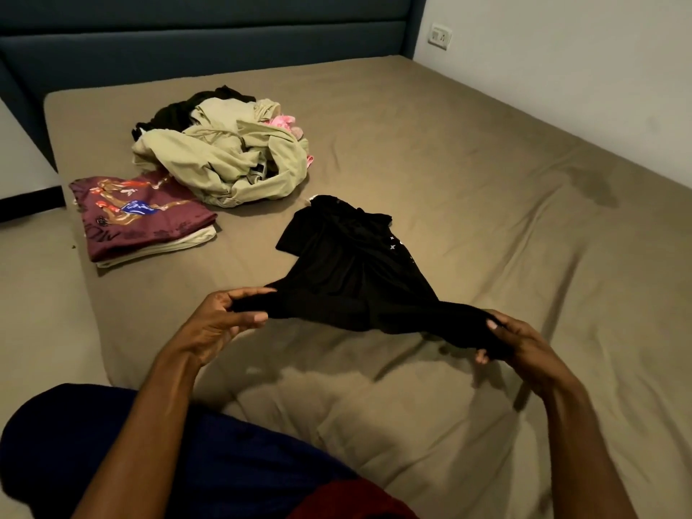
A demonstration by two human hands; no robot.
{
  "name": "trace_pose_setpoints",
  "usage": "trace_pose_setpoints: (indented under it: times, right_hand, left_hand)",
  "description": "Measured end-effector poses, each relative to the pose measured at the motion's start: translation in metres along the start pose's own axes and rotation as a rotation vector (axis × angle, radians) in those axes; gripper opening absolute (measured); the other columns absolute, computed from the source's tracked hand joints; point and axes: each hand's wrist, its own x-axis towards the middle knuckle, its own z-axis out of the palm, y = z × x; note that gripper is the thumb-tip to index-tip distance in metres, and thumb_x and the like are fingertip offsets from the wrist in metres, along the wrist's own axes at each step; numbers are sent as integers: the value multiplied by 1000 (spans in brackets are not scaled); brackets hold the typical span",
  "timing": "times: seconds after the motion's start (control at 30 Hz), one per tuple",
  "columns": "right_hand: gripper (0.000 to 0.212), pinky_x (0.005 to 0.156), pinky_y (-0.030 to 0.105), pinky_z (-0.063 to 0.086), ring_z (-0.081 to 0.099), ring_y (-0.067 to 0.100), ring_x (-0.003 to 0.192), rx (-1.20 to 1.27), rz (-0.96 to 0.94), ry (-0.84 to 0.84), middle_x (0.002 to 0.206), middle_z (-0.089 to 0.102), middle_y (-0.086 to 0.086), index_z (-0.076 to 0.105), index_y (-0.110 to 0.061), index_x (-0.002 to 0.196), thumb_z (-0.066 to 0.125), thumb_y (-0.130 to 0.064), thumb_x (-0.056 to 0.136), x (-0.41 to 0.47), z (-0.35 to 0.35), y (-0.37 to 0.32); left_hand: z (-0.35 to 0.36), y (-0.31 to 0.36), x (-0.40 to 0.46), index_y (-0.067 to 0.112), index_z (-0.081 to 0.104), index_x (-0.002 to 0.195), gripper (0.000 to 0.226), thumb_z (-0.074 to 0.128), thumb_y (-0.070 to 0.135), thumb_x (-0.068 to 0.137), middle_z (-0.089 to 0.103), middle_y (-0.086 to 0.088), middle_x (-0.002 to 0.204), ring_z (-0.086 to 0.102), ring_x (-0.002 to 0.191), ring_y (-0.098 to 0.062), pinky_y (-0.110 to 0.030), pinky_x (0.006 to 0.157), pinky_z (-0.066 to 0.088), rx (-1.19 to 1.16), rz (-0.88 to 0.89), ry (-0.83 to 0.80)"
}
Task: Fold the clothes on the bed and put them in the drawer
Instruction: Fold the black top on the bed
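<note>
A black garment (348, 271) lies stretched across the middle of the bed (486, 226), its long axis running from the near edge away toward the headboard (202, 43) — the far end, with a few small white star marks along one side, rests flat on the sheet, while the near hem is lifted and pulled wide. The left hand (221, 324) pinches one corner of that hem between thumb and fingers, and the right hand (520, 346) has its fingers curled round the other corner, so the hem runs crosswise between them, slightly bunched. Toward the bed's left edge sits a folded stack (146, 219) topped by a maroon printed shirt, with pale folded pieces beneath. Just beyond it, closer to the headboard, is a loose heap of clothes (224, 147) — mostly pale green-beige fabric, with black cloth at its far side and something pink at its right. The sheet is a wrinkled taupe-brown, with a darker patch near the right edge. The headboard is padded and dark blue; a white wall runs along the right side, carrying a wall socket (441, 36) near the far right corner.
</note>
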Motion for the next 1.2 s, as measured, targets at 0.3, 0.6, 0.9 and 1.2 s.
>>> trace_pose_setpoints:
  times: [0.3,0.6,0.9,1.2]
  right_hand:
    - [39,44,31,41,49,26,44,228,130,282,75,63,32,68,3,120,66,-27,95,27,40,39]
    - [25,56,36,56,69,36,77,261,244,434,94,75,23,75,3,105,75,-17,90,35,46,26]
    - [23,42,29,51,59,32,72,447,402,741,95,63,17,61,-2,113,46,-3,95,60,48,34]
    - [37,52,27,55,67,25,75,49,-4,615,88,72,10,76,-9,100,44,10,94,26,58,19]
  left_hand:
    - [-4,-22,-1,4,76,97,28,81,7,70,73,-19,95,68,70,-18,-21,63,59,-71,-8,369]
    - [2,-36,9,-2,77,99,25,83,15,82,67,-14,80,49,52,-14,-21,45,43,47,-26,459]
    - [3,-32,5,8,74,101,30,85,-3,75,70,-10,79,56,57,-19,-20,46,49,395,-118,292]
    - [-18,-39,1,18,78,98,16,75,5,89,75,-16,82,70,61,-26,-26,51,56,438,19,549]
